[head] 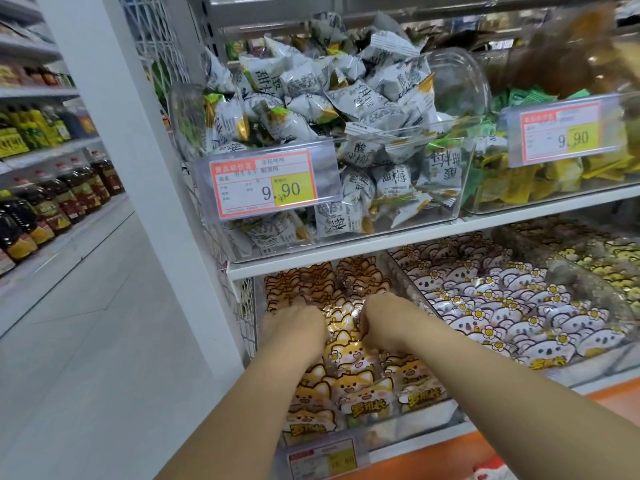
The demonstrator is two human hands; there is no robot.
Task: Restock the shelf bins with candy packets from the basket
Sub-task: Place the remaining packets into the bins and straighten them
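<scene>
Supermarket aisle, white shelf [346, 259]. Lower clear bin [422, 422] held glossy orange fox-cartoon candy packets [363, 388] in upright rows. Left hand [294, 329], right hand [384, 323] dug among them; fingers hidden, grip untellable.

Shop: price tags [265, 184] on candy bins [346, 202], bottle-stocked aisle shelves [52, 188].

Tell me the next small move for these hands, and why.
Probably push the held packets down into the row and let go. The left hand and right hand both grip fox packets mid-row in the lower-left bin, and the rows in front already stand upright and tidy.
</scene>
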